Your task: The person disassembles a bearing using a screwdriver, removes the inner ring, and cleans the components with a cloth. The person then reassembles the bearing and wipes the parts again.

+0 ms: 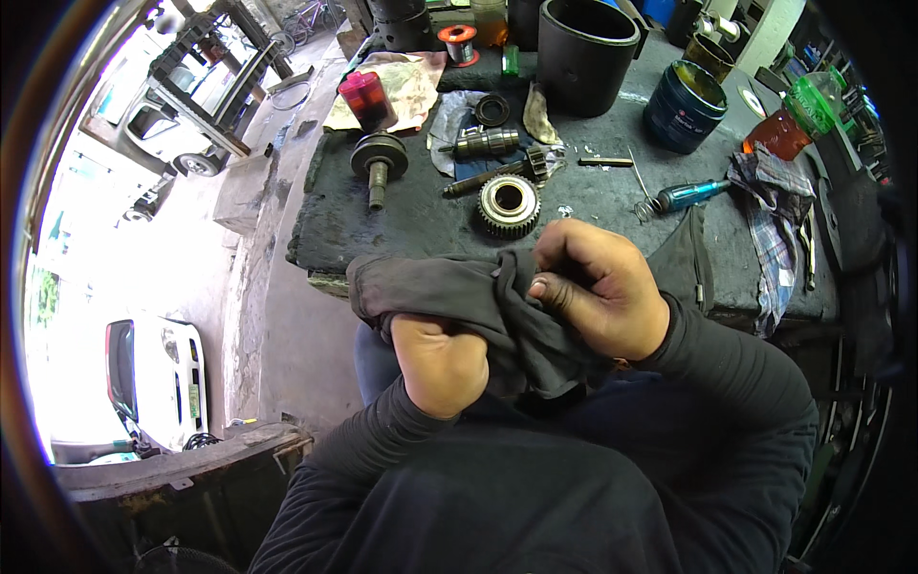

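Observation:
A dark grey cloth (430, 287) is bunched up in front of me, above my lap and near the front edge of the workbench. My left hand (442, 364) reaches in under it, so its fingers are hidden. On the right, my right hand (607, 287) is closed with thumb and finger pinching a fold of the same cloth. Just beyond the hands stands a toothed gear ring (509, 205). Behind it lie a gear shaft (502, 175), a thicker metal shaft (486, 143) and a black ring (492, 110).
A pulley on a shaft (378, 167) stands at the bench's left. Farther back are a red-pink container (366, 100), a solder spool (460, 45) and a black bucket (585, 57). Rightward are a blue tub (685, 107), a teal-handled tool (690, 195), a green-topped bottle (794, 115) and a plaid rag (773, 220).

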A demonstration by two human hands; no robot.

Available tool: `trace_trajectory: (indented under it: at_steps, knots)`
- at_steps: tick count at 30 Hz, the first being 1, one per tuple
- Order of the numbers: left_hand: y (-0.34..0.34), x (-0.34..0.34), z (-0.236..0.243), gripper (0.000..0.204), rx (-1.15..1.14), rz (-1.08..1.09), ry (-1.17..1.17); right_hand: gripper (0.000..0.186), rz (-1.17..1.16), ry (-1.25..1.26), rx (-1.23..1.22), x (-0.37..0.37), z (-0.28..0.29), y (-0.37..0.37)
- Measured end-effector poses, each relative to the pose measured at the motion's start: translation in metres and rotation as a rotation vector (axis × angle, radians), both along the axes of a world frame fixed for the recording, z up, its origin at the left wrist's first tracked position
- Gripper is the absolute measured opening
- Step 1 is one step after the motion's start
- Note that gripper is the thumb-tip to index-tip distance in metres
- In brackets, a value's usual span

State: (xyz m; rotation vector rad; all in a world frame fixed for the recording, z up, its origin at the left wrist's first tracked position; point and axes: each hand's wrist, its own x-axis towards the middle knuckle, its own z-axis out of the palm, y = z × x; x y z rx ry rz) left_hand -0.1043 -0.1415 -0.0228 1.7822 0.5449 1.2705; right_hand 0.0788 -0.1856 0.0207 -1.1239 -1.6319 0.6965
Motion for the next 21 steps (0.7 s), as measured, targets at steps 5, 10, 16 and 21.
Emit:
trace_trajectory:
  at_steps: [5,10,16,21]
  knots:
    - [0.004,0.006,0.0,0.024,-0.268,0.077,-0.455,0.015,0.128,0.232,-0.272,-0.018,-0.047,-0.006]
    - [0.005,0.003,0.001,0.019,-0.341,0.065,-0.563,0.011,0.135,0.601,-0.272,-0.004,-0.023,0.005]
    - [-0.001,0.009,-0.002,0.018,-0.708,-0.109,-0.525,0.018,0.04,0.734,-0.347,0.001,-0.005,0.008]
    - [-0.003,0.017,0.005,0.021,-0.332,-0.023,-0.193,0.012,-0.07,0.105,-0.258,-0.008,0.004,0.0]
